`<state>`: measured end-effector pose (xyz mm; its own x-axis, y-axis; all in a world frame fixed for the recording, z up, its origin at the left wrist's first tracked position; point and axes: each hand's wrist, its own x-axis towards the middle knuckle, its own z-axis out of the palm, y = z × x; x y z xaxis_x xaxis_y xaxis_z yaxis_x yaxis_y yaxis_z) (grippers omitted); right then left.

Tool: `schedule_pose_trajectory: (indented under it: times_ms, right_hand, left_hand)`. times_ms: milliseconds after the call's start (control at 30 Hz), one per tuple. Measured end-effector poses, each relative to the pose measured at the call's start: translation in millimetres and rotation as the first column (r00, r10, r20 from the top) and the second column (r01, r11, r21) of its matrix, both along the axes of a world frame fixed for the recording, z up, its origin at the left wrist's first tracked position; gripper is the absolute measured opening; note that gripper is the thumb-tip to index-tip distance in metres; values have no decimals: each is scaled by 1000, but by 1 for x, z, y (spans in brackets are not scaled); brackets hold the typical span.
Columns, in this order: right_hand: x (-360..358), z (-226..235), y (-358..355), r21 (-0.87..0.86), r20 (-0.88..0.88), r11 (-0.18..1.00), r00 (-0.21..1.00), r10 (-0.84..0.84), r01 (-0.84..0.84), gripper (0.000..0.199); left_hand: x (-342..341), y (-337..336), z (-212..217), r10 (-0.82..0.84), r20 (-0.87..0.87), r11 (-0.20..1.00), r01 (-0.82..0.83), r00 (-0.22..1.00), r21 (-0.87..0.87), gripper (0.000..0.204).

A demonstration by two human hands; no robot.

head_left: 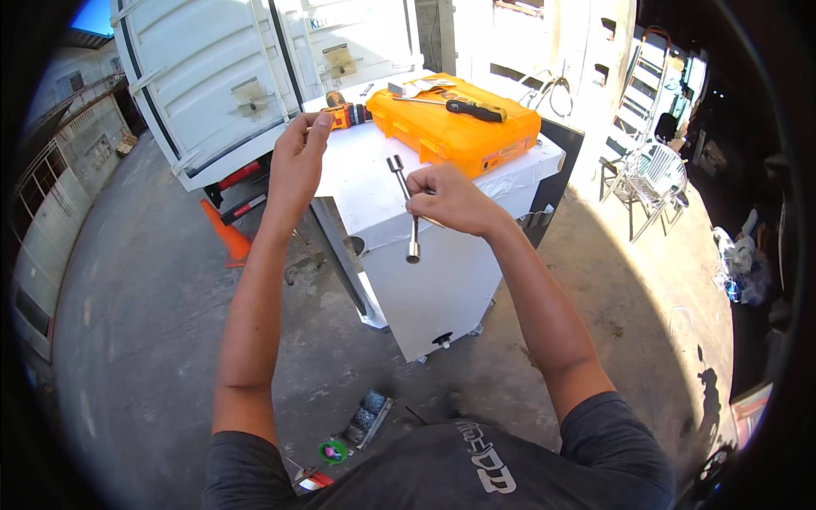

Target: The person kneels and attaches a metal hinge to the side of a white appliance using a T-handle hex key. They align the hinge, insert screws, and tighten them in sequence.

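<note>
The right hand [444,198] is wrapped around a double-ended socket wrench [415,231], an orange case [463,132] just beyond it. Whether the left hand [297,155], near the cordless drill [344,112], grips anything, I can't tell.

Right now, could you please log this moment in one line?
right hand: gripping double-ended socket wrench | left hand: near orange drill, contact unclear | orange case: on white surface

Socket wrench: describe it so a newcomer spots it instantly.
Find the white table, then the orange case on it. Nearer the camera, the right hand grips the wrench. It's all silver metal, thicker at both ends, unlike the black-and-yellow-handled tool on the case.
</note>
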<state>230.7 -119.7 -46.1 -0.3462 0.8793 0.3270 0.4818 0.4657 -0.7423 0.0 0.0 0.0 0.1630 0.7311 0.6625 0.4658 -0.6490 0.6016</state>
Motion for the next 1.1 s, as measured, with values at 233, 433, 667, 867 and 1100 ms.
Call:
schedule_pose_trajectory:
  times_ms: [233, 433, 667, 867, 1100]
  right_hand:
    - [100, -251, -256, -349, -934, 751, 145, -326, -560, 28]
    - [104, -368, -506, -762, -606, 646, -299, -737, -47, 20]
    - [178, -373, -522, -764, -631, 630, -368, -684, 140, 19]
    - [295, -379, -426, -724, -668, 688, -208, -714, -38, 21]
    - [434, -447, -292, -951, -250, 303, 412, -876, 68, 20]
  left_hand:
    - [102, 127, 26, 246, -485, 968, -234, 839, 86, 103]
    - [115, 192, 22, -20, -669, 986, -95, 743, -134, 94]
    - [103, 198, 43, 429, -385, 903, -371, 817, 217, 86]
    - [75, 109, 69, -162, 445, 984, 108, 881, 143, 41]
    - [114, -166, -168, -268, 712, 814, 548, 649, -192, 75]
